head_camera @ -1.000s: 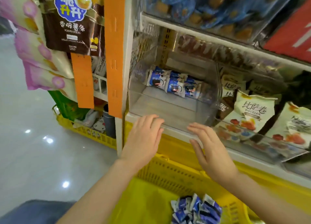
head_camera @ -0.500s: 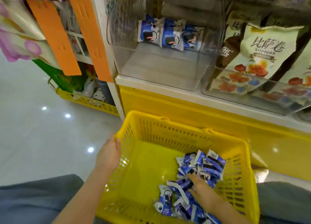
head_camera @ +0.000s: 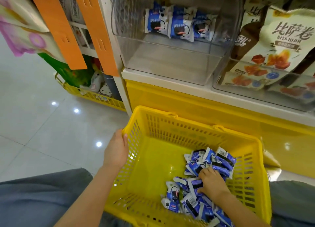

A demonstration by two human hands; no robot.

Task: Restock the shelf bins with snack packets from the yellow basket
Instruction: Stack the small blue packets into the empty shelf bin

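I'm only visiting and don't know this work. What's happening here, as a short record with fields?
Setting: shop shelf with a clear plastic shelf bin above a yellow plastic basket
Bin contents: three matching packets standing at the back
Basket contents: blue-and-white snack packets piled on its right side
Holding basket: left hand grips the left rim
In the pile: right hand, fingers curled round packets
Next bin: cream snack bags

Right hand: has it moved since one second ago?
Yes. The right hand left the clear bin and went down into the yellow basket, onto the blue packets.
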